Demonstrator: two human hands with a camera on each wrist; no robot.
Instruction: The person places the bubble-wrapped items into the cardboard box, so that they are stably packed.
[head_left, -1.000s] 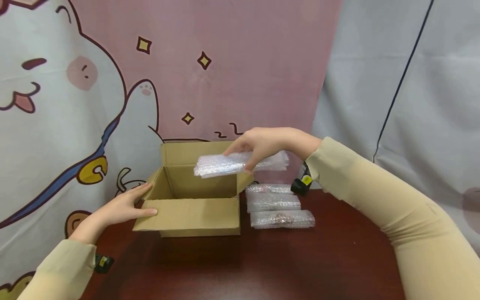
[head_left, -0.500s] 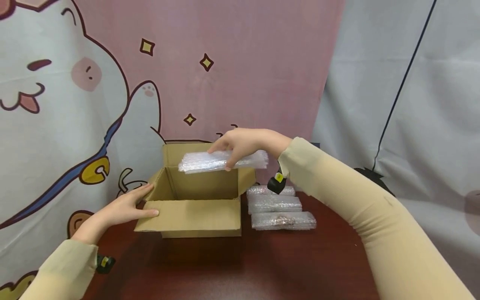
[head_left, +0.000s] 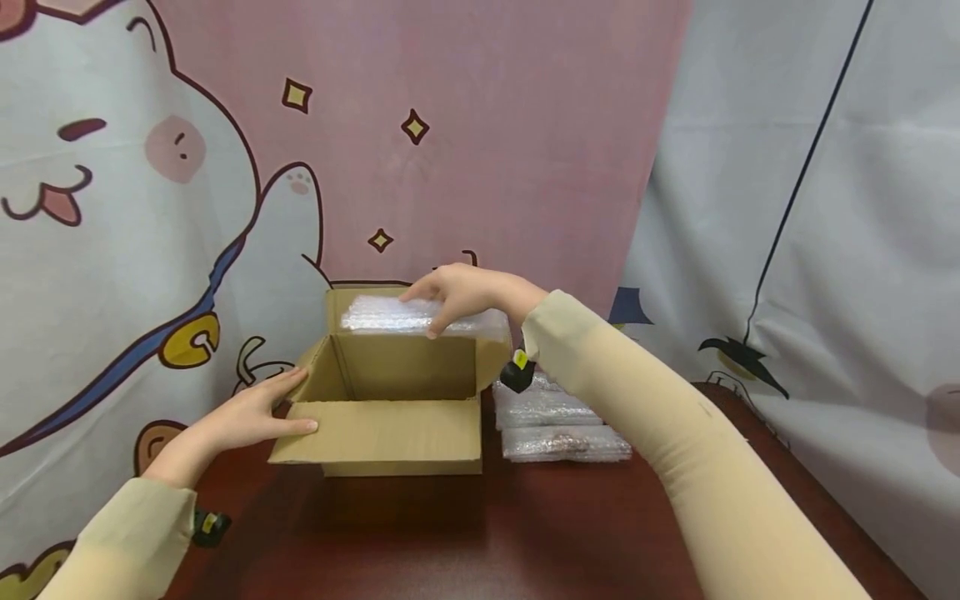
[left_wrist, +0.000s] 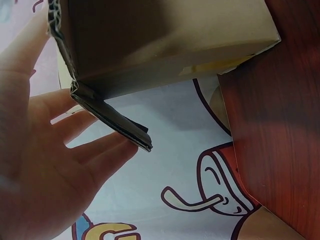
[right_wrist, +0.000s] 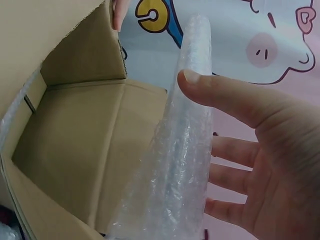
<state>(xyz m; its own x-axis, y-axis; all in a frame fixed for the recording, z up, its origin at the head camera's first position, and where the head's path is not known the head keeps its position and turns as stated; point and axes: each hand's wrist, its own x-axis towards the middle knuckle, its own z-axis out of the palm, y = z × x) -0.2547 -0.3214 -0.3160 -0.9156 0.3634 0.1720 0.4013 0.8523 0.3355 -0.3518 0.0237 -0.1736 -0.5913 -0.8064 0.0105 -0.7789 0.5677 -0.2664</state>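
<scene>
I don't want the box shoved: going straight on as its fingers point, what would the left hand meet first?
Probably the left side flap of the cardboard box: the left hand seems to be touching it. Depth beyond that is hard to judge.

Curtained tabletop workspace

Cartoon-printed cloth (head_left: 525,150) hangs behind a reddish-brown, wood-grained table (head_left: 570,533); pale, creased fabric (head_left: 787,183) runs along its right side. The room beyond is hidden, so whether it is a home or an office cannot be told.
</scene>
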